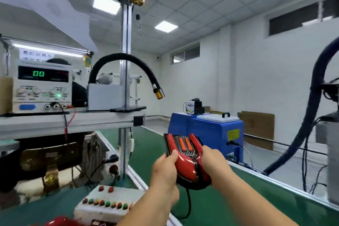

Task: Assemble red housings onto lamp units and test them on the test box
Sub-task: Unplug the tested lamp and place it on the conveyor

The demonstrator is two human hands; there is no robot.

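Note:
I hold a lamp unit with a glossy red housing up in front of me with both hands, above the green conveyor belt. My left hand grips its left edge, thumb on top of the red shell. My right hand grips its right side. Two orange lenses show in the lamp's upper face, and a black cable hangs from its underside. The white test box, with a row of coloured buttons, lies below and left of my hands. Another red housing peeks in at the bottom edge.
A power supply reading "00" stands on the shelf at left, beside a black flexible hose with a brass nozzle. A blue machine stands behind the belt. A thick dark hose curves down at right.

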